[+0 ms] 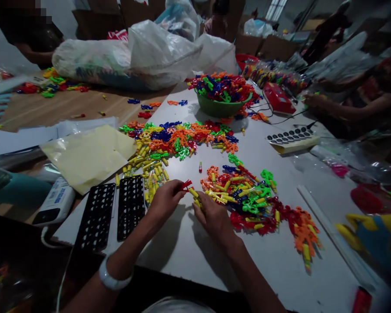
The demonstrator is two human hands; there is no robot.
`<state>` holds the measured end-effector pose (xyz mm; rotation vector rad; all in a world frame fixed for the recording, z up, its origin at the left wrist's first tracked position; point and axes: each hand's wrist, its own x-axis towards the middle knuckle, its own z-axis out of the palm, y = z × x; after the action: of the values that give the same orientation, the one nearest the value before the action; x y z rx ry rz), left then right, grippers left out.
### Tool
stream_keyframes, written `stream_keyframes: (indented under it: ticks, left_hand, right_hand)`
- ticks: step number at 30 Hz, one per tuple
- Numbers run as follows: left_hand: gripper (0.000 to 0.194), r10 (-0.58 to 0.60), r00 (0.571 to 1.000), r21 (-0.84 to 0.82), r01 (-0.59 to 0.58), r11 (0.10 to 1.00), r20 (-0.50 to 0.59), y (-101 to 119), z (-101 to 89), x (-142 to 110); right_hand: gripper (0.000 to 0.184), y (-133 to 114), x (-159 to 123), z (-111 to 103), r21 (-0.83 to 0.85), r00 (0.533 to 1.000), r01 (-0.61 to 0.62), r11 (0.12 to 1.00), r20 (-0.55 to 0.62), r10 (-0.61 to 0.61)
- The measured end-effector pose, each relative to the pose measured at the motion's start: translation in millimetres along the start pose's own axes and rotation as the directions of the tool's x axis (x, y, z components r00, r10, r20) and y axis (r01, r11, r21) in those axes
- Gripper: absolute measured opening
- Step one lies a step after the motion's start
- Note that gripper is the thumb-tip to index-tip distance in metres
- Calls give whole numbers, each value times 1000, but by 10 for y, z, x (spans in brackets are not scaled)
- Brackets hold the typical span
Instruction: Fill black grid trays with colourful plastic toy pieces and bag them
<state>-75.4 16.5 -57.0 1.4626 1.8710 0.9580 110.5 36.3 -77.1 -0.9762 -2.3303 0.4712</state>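
My left hand (165, 199) pinches a small red plastic figure piece (186, 185) above the white table. My right hand (215, 214) has its fingers closed round small yellow tubes (194, 193), whose ends point at the red piece. Whether the two parts touch, I cannot tell. Right of my hands lies a pile of red, orange and green figures (254, 201) with yellow tubes among them. Loose yellow tubes (156, 176) lie beyond my left hand. Farther back spreads a heap of mixed coloured figures (179, 137). A single small tube (200, 167) lies between the heaps.
Two black slotted trays (96, 215) lie left of my arms, beside a white power bank (57, 202) and yellow paper (91, 154). A green bowl (220, 108) brims with figures. On the right are a sticker sheet (289, 135), a yellow-and-blue toy (374, 239) and a co-worker's arm (352, 102).
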Motion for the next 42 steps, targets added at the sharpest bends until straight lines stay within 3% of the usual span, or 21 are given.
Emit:
stream_keyframes:
  ticks: [4, 9, 19, 23, 26, 31, 37, 39, 42]
  left_hand:
    - [12, 40, 997, -24, -42, 999, -72, -1, 56, -209]
    - [12, 76, 987, 4, -76, 997, -142, 23, 67, -267]
    - [12, 115, 983, 166, -91, 982, -143, 67, 70, -315]
    - [17, 143, 987, 200, -126, 972, -77, 86, 55, -334]
    - [17, 160, 987, 158, -162, 974, 29, 86, -66, -319]
    - [14, 153, 956, -20, -153, 988, 251, 22, -326, -264]
    - [21, 112, 901, 38, -140, 989, 419, -57, -358, -255]
    - [18, 88, 901, 19, -106, 994, 426, -72, -361, -214]
    - [13, 28, 924, -133, 24, 991, 381, -73, -395, -54]
  right_hand:
    - [33, -57, -56, 32, -125, 999, 39, 991, 10, -38]
    - [33, -109, -60, 25, -152, 998, 69, 986, 3, -69]
    - [36, -164, -60, -13, 3, 987, -55, 998, 151, 54]
    - [35, -158, -53, -22, 61, 981, -92, 994, 174, 80]
    - [31, -133, -21, -99, 162, 969, -112, 980, 238, 71]
    - [22, -53, 45, -256, 346, 896, -177, 921, 443, 6]
    - [19, 62, 77, -250, 411, 805, -262, 873, 592, -37]
    - [19, 85, 78, -234, 455, 793, -344, 821, 609, -6]
    - [28, 101, 51, -194, 532, 779, -548, 645, 605, 163]
